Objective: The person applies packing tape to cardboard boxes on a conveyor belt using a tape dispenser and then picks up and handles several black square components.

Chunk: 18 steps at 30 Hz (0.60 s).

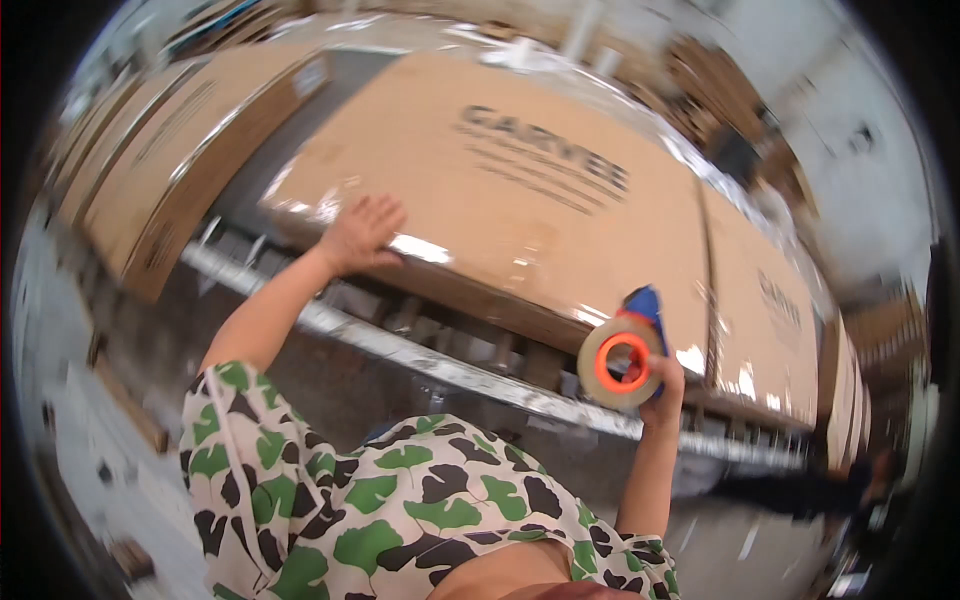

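A large flat cardboard box lies in front of me, with shiny clear tape along its near edge and left corner. My left hand rests on top of it near that edge, fingers spread. In my right hand is a tape dispenser, blue with an orange hub and a wide roll of tape on it. The fingers wrap its handle, partly hidden behind the roll. It is held over the near edge of the box, toward its right end; whether it touches the box I cannot tell.
The box lies on a conveyor with a scuffed metal rail. Another box adjoins it on the right. Several boxes stand on edge at the left. Cardboard pieces are piled behind. A blurred person is at the lower right.
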Tool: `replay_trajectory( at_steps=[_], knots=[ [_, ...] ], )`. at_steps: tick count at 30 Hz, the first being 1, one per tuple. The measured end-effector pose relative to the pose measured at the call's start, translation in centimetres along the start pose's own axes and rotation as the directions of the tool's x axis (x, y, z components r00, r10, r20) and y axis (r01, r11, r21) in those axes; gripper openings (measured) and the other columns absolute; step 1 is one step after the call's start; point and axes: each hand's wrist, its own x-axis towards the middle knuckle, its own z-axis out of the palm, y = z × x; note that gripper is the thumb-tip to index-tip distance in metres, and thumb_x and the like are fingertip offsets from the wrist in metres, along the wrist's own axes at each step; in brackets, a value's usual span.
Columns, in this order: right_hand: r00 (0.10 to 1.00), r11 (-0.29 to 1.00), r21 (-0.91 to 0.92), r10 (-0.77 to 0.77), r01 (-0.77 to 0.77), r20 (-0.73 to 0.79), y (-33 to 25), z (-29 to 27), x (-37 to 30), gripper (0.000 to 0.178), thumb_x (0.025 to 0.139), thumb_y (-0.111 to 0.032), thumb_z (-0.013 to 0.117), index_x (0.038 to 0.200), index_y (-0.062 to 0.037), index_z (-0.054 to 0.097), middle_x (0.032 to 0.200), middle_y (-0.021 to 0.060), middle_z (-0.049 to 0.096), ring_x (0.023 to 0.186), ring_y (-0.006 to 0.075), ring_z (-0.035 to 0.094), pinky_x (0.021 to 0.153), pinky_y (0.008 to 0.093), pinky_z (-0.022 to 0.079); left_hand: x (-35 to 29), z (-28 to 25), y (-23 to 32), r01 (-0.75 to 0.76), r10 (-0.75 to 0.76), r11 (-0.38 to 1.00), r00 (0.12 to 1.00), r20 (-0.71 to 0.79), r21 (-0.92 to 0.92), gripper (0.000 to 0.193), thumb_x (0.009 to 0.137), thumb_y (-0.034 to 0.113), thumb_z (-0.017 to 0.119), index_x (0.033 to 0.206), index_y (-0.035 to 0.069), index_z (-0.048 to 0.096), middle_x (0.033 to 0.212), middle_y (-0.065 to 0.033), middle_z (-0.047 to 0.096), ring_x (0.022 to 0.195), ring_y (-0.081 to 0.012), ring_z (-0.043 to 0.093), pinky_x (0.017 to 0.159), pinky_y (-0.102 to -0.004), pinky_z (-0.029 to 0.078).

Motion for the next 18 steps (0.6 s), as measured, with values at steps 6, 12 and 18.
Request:
replay_trajectory(
  at_steps=[6,12,18],
  knots=[
    [0.991,0.986,0.098,0.133,-0.135,0.034,7.6,12.8,14.7,0.038,0.073,-0.023,0.061,0.106,-0.0041,0.058,0.098,0.0062,0.064,0.089,0.0201,0.062,0.079,0.0343,0.052,-9.7,-1.1,-7.1,0.277,-0.265,0.955,0.958,-0.113,0.107,0.071,0.077,0.063,0.056,0.121,0.007,0.053,0.128,-0.0127,0.05,0.124,-0.0309,0.041,0.107,-0.0497,0.025],
    [0.969,0.728,-0.643,-0.228,0.237,0.1,6.2,16.3,20.1,0.032,0.086,-0.027,0.056,0.103,-0.0003,0.063,0.092,0.0049,0.06,0.084,0.0159,0.059,0.072,0.0262,0.047,-13.2,1.2,-11.1,0.725,-0.644,0.686,0.643,-0.413,0.059,0.07,0.081,0.054,0.06,0.131,0.006,0.045,0.134,-0.0181,0.045,0.124,-0.0344,0.043,0.102,-0.0472,0.033],
    [0.835,0.426,-0.847,-0.548,0.319,0.038,6.1,4.8,15.8,0.041,0.094,-0.035,0.049,0.11,0.0001,0.064,0.121,0.0192,0.056,0.114,0.0292,0.05,0.096,0.0378,0.038,-16.2,4.0,-15.0,0.618,-0.986,0.164,0.096,-0.134,-0.769,0.059,0.089,0.031,0.061,0.132,-0.005,0.041,0.106,-0.0175,0.065,0.103,-0.0249,0.06,0.092,-0.0344,0.044]
  ],
)
